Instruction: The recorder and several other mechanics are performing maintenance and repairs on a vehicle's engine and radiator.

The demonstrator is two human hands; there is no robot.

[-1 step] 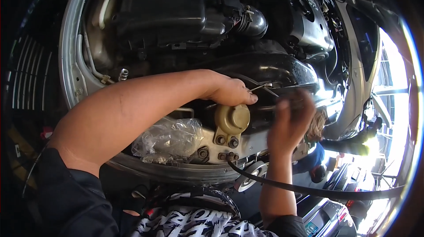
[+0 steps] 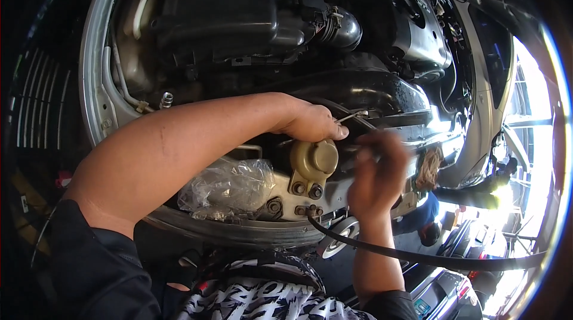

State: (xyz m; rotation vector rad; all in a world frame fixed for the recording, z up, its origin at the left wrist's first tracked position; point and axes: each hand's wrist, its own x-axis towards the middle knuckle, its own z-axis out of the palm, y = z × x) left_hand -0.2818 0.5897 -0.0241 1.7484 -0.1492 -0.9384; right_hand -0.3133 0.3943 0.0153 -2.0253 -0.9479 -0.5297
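Note:
My left hand [image 2: 317,125] reaches across from the left, bent down beside a round gold-coloured housing [image 2: 315,159]. Its thumb shows, but the other fingers mostly disappear below. A thin metal rod [image 2: 349,118] sticks out just past the thumb; whether the hand grips it is hidden. To the right of the housing, my right hand [image 2: 379,171] is raised over the front of the engine bay. Motion smears its curled fingers, so what is in them, if anything, cannot be made out. Two bolts [image 2: 307,189] fasten the housing's bracket to the metal front panel.
Crumpled clear plastic [image 2: 230,188] lies by my left forearm. A black air box [image 2: 215,9] and a ribbed intake hose [image 2: 340,30] stand farther back. A dark strap [image 2: 418,255] curves off to the right. Another person [image 2: 425,224] and a parked car [image 2: 444,290] are beyond.
My right hand has shifted slightly left and its fingers have tilted over to the right. The left hand stays nearly in place.

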